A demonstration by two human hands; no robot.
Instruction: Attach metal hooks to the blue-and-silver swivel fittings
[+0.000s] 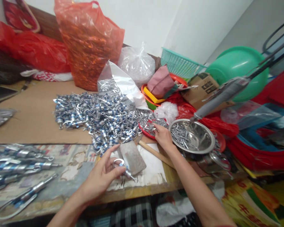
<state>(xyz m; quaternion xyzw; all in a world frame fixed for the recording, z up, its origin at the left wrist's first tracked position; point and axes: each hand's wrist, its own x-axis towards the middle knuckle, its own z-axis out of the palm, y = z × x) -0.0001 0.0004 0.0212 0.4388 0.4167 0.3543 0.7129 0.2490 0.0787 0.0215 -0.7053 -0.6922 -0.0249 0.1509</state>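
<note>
Metal hook point(128, 173) was held in the left hand point(100, 172) while the right hand point(163, 137) was at a red dish point(145, 133)

The hook was low over the front of the counter point(130, 197), beside a grey block point(133, 157), its thumb-side grip closed around the body. The two hands were well apart. The right fingertips were among small metal bits point(148, 125) in the dish; whether they had pinched one could not be told.

The hook looked stiff and fairly light, with little to break, though its smooth, shiny body might well have turned or slid between the fingers. The round middle seemed the best place to take hold; the thin curved arm and the small ring at the end offered less to grip. The small bits seemed light and easily tangled, better picked singly with the fingertips.

Part of the hook was covered by the thumb and fingers, and blur made its blue patches hard to read. Whether it touched the block or the counter was unclear. The right forearm crossed in front of a wooden handle point(156, 153), hiding its end. In the pile point(106, 115) on the cardboard point(35, 126), single pieces were hard to separate by eye.
</note>
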